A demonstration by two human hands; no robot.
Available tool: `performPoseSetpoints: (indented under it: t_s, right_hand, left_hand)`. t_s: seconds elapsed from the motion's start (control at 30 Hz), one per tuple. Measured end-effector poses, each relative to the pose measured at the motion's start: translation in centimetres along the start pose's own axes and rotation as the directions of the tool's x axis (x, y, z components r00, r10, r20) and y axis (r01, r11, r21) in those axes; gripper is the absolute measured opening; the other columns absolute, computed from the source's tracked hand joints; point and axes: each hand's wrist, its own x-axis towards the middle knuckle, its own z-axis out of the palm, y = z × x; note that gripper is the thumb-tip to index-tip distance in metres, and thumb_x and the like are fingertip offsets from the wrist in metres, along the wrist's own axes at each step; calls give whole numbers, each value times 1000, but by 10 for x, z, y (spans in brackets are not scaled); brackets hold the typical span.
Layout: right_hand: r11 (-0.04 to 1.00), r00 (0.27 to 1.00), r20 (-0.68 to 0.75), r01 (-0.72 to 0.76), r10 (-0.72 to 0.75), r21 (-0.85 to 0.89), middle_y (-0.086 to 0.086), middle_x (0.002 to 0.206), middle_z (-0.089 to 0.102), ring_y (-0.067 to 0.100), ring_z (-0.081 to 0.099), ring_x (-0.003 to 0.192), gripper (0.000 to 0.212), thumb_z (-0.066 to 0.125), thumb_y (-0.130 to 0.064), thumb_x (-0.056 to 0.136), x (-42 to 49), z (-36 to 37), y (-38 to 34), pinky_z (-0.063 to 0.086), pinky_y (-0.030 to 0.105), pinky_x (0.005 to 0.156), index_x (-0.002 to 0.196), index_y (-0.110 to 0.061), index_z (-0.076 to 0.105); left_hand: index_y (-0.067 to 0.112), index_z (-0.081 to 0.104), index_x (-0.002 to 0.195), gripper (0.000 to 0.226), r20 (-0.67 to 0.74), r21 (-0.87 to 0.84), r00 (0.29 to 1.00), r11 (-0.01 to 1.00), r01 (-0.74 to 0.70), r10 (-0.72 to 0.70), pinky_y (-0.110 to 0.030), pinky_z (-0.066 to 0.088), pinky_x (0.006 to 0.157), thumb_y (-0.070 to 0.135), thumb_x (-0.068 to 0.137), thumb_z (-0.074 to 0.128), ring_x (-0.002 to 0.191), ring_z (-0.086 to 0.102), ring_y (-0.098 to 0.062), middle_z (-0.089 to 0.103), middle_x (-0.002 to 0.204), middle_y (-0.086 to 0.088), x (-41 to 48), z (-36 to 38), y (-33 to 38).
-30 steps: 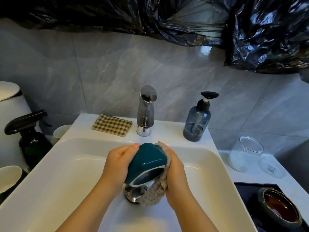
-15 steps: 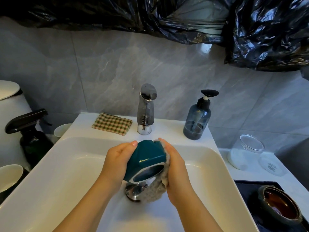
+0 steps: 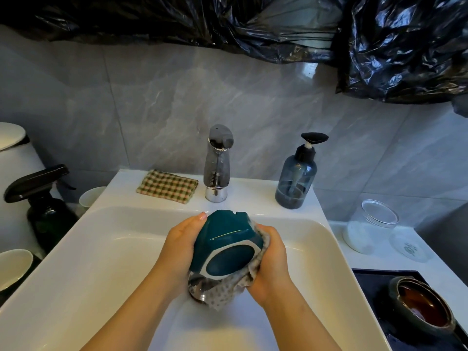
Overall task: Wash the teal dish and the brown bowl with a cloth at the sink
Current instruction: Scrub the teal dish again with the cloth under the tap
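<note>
Over the middle of the white sink (image 3: 76,262), I hold the teal dish (image 3: 225,239) upside down, with its base turned toward me. My left hand (image 3: 181,247) grips its left side, fingertips over the far rim. My right hand (image 3: 272,262) grips a grey dotted cloth (image 3: 228,290) and presses it against the dish's right side and lower edge. The cloth hangs down over the chrome drain plug (image 3: 196,287). The brown bowl (image 3: 420,305) stands upright on a black surface at the lower right, apart from both hands.
Behind the basin stand a chrome tap (image 3: 217,165), a checked cloth (image 3: 167,186) to its left and a blue-grey soap pump bottle (image 3: 296,178) to its right. A glass jar (image 3: 369,224) and its lid (image 3: 410,249) sit on the right counter. A dark spray bottle (image 3: 43,206) and cups are at left.
The dish has turned a little in my hands, showing more of its base. My right hand with the cloth has slid down toward the lower right edge.
</note>
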Motion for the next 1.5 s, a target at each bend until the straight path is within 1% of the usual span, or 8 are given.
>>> performPoseSetpoints:
  t_s: [0.13, 0.3, 0.53, 0.8, 1.03, 1.13, 1.27, 1.5]
  right_hand:
    - [989, 993, -107, 36, -51, -140, 4, 56, 66, 19, 60, 58, 32, 44, -30, 90, -3, 1, 0, 48, 28, 58, 73, -11, 62]
    - [935, 989, -123, 39, -87, -353, 15, 82, 68, 26, 63, 71, 27, 43, -29, 90, -1, 10, 7, 50, 30, 63, 87, -8, 61]
    - [968, 991, -132, -20, -13, -248, 10, 66, 64, 27, 59, 66, 24, 51, -31, 82, -2, 0, -3, 49, 35, 68, 73, -10, 59]
    - [731, 884, 176, 458, -432, -506, -17, 102, 64, -2, 61, 95, 24, 42, -25, 98, -5, 13, 5, 53, 14, 71, 108, -32, 62]
    - [999, 999, -3, 37, -37, -32, 7, 70, 68, 25, 63, 69, 40, 45, -42, 86, -3, 7, 2, 50, 35, 70, 67, -15, 68]
    - [997, 996, -60, 61, -63, -45, 6, 61, 61, 22, 58, 58, 33, 48, -37, 83, -4, 1, -5, 47, 29, 60, 63, -13, 60]
    - [956, 998, -19, 59, -67, -288, 12, 67, 62, 25, 59, 59, 26, 51, -32, 81, -3, -6, -17, 47, 31, 60, 73, -10, 61]
    - [790, 967, 67, 241, -247, -564, 11, 76, 61, 22, 61, 71, 18, 50, -19, 88, -2, 0, -7, 48, 28, 59, 74, -11, 58]
  left_hand:
    - [17, 71, 73, 41, 58, -9, 983, 984, 176, -175, -35, 49, 72, 32, 95, 40, 73, 66, -25, 73, 75, -6, -2, 1, 2]
    - [13, 66, 67, 38, 1, -136, 970, 961, 242, -244, -30, 47, 60, 35, 91, 46, 59, 63, -23, 70, 58, -5, -4, -3, 2]
    - [15, 67, 99, 55, 205, 55, 969, 990, 131, -139, -38, 51, 74, 52, 58, 72, 88, 67, -25, 73, 96, -12, 0, -3, -2]
    - [14, 64, 96, 32, 16, -75, 1000, 997, 24, -23, -37, 54, 68, 32, 69, 68, 87, 67, -31, 72, 90, -11, 2, -4, 2]
    - [18, 62, 100, 35, 90, -182, 995, 983, -29, 46, -35, 55, 67, 34, 69, 59, 85, 66, -21, 72, 88, -3, -3, 2, 2]
    - [20, 58, 108, 26, 222, 2, 975, 1000, 1, -1, -35, 54, 76, 26, 83, 62, 93, 66, -21, 71, 98, -4, 0, -7, 3]
    - [32, 50, 113, 69, 468, 323, 883, 937, -134, -35, -25, 56, 76, 29, 52, 82, 100, 66, -12, 67, 106, 6, 0, -18, 7]
    - [30, 50, 98, 56, 377, 533, 926, 824, -193, -27, -25, 58, 75, 13, 58, 84, 91, 66, -14, 64, 97, 2, 2, -16, 5]
